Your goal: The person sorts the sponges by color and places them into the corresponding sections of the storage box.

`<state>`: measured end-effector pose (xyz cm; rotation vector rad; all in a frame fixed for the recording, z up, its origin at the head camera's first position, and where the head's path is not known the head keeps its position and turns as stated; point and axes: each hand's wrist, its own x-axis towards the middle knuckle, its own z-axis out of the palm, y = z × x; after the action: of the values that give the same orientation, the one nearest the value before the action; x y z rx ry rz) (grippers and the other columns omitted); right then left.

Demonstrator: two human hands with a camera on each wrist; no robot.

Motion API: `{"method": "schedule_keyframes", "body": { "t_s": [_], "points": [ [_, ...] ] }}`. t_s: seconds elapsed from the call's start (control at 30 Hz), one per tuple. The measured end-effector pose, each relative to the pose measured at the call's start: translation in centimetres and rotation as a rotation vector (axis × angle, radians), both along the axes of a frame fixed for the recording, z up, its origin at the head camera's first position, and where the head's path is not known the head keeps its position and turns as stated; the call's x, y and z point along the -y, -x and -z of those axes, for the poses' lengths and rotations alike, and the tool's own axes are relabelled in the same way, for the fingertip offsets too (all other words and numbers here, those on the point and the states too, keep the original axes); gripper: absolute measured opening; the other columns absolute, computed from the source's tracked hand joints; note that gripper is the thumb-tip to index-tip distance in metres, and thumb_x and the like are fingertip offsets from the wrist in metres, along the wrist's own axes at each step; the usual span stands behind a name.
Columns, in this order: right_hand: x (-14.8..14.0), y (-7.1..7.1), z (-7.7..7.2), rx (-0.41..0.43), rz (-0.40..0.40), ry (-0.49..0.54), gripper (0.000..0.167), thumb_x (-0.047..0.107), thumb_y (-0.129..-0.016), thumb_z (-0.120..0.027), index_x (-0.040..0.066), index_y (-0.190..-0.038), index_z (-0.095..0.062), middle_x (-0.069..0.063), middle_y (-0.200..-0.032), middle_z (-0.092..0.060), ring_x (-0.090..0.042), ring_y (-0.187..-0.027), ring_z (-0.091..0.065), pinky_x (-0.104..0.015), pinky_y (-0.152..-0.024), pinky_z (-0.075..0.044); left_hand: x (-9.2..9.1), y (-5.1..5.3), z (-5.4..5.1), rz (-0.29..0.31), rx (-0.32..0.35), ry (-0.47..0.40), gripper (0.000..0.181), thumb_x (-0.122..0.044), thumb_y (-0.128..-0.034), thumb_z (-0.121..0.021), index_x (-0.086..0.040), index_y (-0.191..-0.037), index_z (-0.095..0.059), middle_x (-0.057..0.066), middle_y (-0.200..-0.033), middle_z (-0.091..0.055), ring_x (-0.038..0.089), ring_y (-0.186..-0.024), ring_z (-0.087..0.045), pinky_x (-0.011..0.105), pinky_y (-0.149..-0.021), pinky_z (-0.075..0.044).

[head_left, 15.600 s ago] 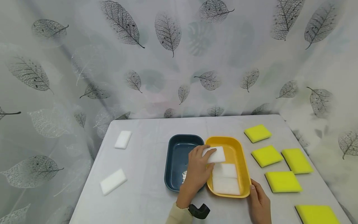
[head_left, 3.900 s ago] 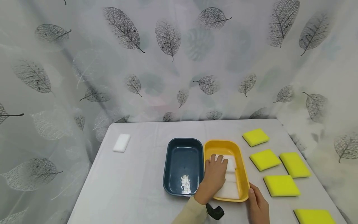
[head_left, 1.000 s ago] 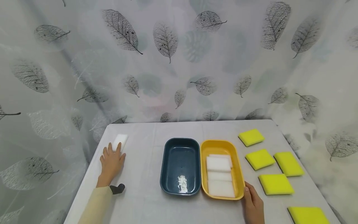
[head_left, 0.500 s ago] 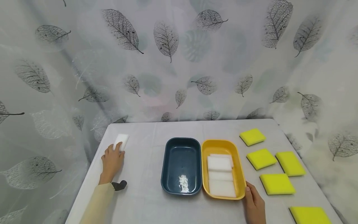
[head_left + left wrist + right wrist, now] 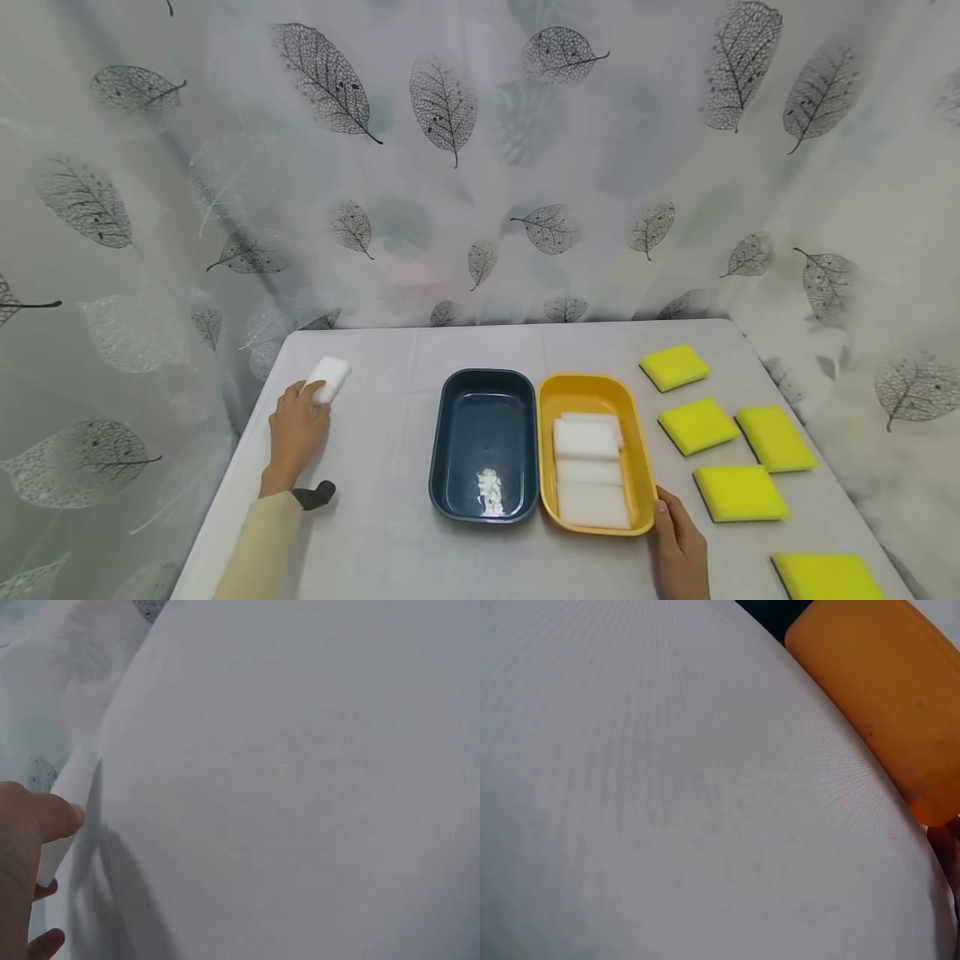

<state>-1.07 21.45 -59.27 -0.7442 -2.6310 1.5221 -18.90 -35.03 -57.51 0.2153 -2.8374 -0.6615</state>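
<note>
- Left hand [image 5: 295,429]: thumb and fingers closed on a white sponge [image 5: 332,382], at the far left of the bench [image 5: 382,483]. Gap between them is only the sponge's width.
- Left wrist view: thumb lies over the sponge's near face, other fingertips show at its lower end. Sponge tilted there, shadow alongside on the cloth. Cannot tell whether its lower edge touches the bench.
- Right hand [image 5: 681,546]: holds the near right corner of the yellow tray [image 5: 594,397], thumb by the rim, forefinger against the outside. Remaining fingers hidden under the hand; their curl cannot be made out.
- Right wrist view: only a dark sliver of that hand, cut off at the right edge, meeting the tray's corner.
- Yellow tray holds overlapping white sponges [image 5: 587,439]; four can be counted, the lower ones partly covered.
- Blue tray [image 5: 480,442] stands just beside it on the left; glare whitens its near end.
- Five yellow sponges [image 5: 740,493] with dark undersides lie right of the trays, the nearest cut off by the bottom of the head view.
- Leaf-print curtain [image 5: 405,275] behind; pale sleeve [image 5: 258,546] and black strap [image 5: 313,496] at the left wrist.
</note>
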Motion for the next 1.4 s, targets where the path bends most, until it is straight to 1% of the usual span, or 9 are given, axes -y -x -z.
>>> {"method": "schedule_keyframes", "body": {
  "t_s": [0.23,0.37,0.6,0.87,0.93,1.03,1.13,1.33,1.4],
  "points": [
    [-0.1,-0.2,0.2,-0.024,-0.015,-0.008,0.062,0.049,-0.113,-0.030,0.004,-0.151,-0.050,-0.022,-0.153,-0.055,-0.036,-0.141,-0.051,0.011,-0.081,-0.028,-0.3,0.2,-0.3,0.097,-0.014,-0.226,0.049,-0.009,-0.0974,-0.070,-0.006,-0.144,-0.056,0.026,-0.158,-0.043,0.050,-0.147,-0.040,0.068,-0.117,-0.037],
    [-0.1,-0.1,0.2,-0.017,-0.015,-0.020,0.063,0.050,-0.113,-0.030,0.005,-0.152,-0.050,-0.021,-0.153,-0.055,-0.036,-0.141,-0.052,0.001,-0.090,-0.042,-0.7,0.4,-0.9,0.160,0.017,-0.283,0.050,-0.007,-0.0962,-0.071,-0.007,-0.144,-0.057,0.024,-0.160,-0.041,0.050,-0.148,-0.038,0.068,-0.114,-0.042],
    [0.0,0.0,0.0,0.014,-0.007,0.000,0.068,0.056,-0.111,-0.028,0.006,-0.153,-0.048,-0.020,-0.156,-0.053,-0.034,-0.144,-0.050,0.003,-0.091,-0.040,-1.9,0.3,-2.3,0.271,0.061,-0.359,0.049,-0.002,-0.0932,-0.073,-0.007,-0.141,-0.061,0.022,-0.160,-0.043,0.048,-0.147,-0.040,0.068,-0.107,-0.047],
    [0.1,0.1,0.0,0.027,-0.022,0.002,0.070,0.056,-0.111,-0.025,0.005,-0.155,-0.045,-0.022,-0.158,-0.049,-0.038,-0.146,-0.047,-0.053,-0.118,-0.038,-4.1,-0.1,-3.6,0.355,0.055,-0.356,0.061,0.002,-0.0887,-0.076,-0.009,-0.145,-0.057,0.022,-0.157,-0.048,0.048,-0.143,-0.046,0.065,-0.103,-0.052],
    [0.0,0.1,0.0,0.025,-0.022,-0.003,0.070,0.056,-0.111,-0.026,0.005,-0.154,-0.045,-0.022,-0.158,-0.049,-0.038,-0.145,-0.048,-0.051,-0.117,-0.040,-4.9,-0.3,-3.9,0.369,0.061,-0.348,0.066,0.003,-0.0874,-0.077,-0.009,-0.148,-0.053,0.022,-0.156,-0.049,0.048,-0.142,-0.047,0.063,-0.103,-0.053],
    [-0.1,0.0,0.1,0.019,-0.017,-0.013,0.069,0.056,-0.111,-0.027,0.005,-0.154,-0.047,-0.021,-0.157,-0.051,-0.036,-0.144,-0.050,-0.022,-0.108,-0.050,-6.3,-0.5,-4.5,0.387,0.076,-0.334,0.073,0.007,-0.0858,-0.077,-0.008,-0.152,-0.049,0.022,-0.155,-0.049,0.047,-0.141,-0.048,0.060,-0.105,-0.054],
    [-0.3,0.1,0.2,0.008,-0.017,-0.007,0.068,0.055,-0.111,-0.029,0.006,-0.153,-0.048,-0.021,-0.156,-0.052,-0.036,-0.143,-0.050,0.003,-0.090,-0.040,-7.5,-0.5,-5.0,0.419,0.070,-0.326,0.079,0.012,-0.0829,-0.077,-0.006,-0.154,-0.046,0.023,-0.154,-0.049,0.046,-0.140,-0.048,0.059,-0.104,-0.054],
    [-0.2,0.1,0.2,0.013,-0.025,0.003,0.068,0.056,-0.111,-0.028,0.006,-0.154,-0.046,-0.021,-0.157,-0.050,-0.036,-0.144,-0.049,-0.035,-0.113,-0.049,-9.7,-0.7,-5.8,0.476,0.030,-0.302,0.083,0.018,-0.0773,-0.079,-0.006,-0.151,-0.049,0.022,-0.149,-0.052,0.046,-0.138,-0.051,0.058,-0.101,-0.057],
    [-0.2,0.1,0.1,0.014,-0.023,0.003,0.068,0.056,-0.111,-0.029,0.006,-0.154,-0.046,-0.020,-0.157,-0.051,-0.035,-0.143,-0.050,-0.025,-0.110,-0.050,-10.5,-0.9,-6.2,0.492,0.016,-0.301,0.083,0.019,-0.0760,-0.079,-0.006,-0.150,-0.051,0.022,-0.148,-0.053,0.045,-0.138,-0.052,0.056,-0.101,-0.058]
  ]
}}
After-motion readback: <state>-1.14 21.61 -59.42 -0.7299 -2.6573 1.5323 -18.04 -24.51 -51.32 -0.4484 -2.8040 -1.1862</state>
